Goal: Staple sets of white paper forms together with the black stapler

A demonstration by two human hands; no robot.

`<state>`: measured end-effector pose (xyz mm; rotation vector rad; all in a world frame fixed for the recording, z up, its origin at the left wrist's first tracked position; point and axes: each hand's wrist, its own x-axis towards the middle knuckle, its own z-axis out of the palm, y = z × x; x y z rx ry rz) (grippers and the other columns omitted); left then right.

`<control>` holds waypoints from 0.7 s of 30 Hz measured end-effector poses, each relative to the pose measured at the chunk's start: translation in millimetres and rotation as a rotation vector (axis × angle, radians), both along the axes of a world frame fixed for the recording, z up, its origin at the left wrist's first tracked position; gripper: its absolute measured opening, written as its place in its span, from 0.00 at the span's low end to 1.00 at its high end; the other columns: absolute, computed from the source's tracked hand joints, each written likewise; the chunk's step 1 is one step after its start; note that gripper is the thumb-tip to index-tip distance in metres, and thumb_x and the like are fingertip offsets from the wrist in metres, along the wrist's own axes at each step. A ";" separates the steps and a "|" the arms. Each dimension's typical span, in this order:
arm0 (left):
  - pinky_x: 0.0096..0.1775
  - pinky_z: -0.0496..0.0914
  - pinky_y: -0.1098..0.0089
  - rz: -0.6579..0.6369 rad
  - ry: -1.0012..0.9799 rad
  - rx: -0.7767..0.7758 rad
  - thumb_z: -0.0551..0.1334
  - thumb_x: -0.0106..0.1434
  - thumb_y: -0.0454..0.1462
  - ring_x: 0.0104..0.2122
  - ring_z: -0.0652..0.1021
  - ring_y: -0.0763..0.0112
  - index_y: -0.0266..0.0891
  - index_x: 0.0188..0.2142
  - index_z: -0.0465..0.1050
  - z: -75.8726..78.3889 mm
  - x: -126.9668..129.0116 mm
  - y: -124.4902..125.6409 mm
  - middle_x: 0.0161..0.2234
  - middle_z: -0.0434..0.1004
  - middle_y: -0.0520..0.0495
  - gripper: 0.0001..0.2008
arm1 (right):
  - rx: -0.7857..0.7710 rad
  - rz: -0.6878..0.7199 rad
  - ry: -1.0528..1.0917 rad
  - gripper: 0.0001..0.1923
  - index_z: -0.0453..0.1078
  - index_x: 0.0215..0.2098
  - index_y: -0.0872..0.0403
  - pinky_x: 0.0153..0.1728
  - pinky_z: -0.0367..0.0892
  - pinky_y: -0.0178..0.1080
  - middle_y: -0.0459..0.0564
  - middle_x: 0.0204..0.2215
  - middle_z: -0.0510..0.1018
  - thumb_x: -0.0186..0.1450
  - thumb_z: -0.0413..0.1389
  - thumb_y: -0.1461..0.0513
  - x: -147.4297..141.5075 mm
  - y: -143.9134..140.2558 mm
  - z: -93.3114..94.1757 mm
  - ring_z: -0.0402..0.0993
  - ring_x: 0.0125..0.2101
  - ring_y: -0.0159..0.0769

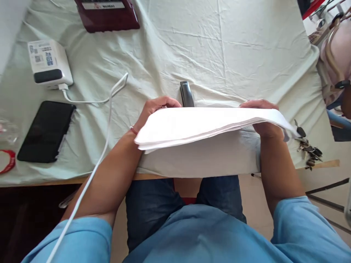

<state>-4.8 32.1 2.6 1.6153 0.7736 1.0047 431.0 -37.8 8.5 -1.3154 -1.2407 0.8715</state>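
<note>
A stack of white paper sheets [208, 124] is held up on edge between my two hands, above the front part of the table. My left hand [161, 104] grips its left side, with the fingers curled over the far top edge. On the other side my right hand [264, 117] wraps around the stack, its thumb and palm partly hidden by the paper. The sheets' lower edges fan slightly apart, and the right corner bends down. Just beyond the paper lies a black stapler [187, 94], its near end covered by the sheets.
A white power adapter box [51, 64] with a white cable [109, 113] sits at left, and the cable crosses over my left arm. Near it are a black phone [45, 131] and a red band [8, 160]. Keys [309, 148] lie at right; a maroon case [109, 16] stands at the back.
</note>
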 end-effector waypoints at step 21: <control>0.40 0.83 0.65 -0.006 0.027 0.095 0.78 0.76 0.65 0.38 0.86 0.63 0.42 0.42 0.92 -6.7 7.8 0.9 0.38 0.91 0.45 0.29 | 0.163 -0.301 0.083 0.28 0.89 0.40 0.40 0.65 0.89 0.56 0.47 0.40 0.93 0.61 0.82 0.31 -8.5 2.8 -29.4 0.93 0.58 0.53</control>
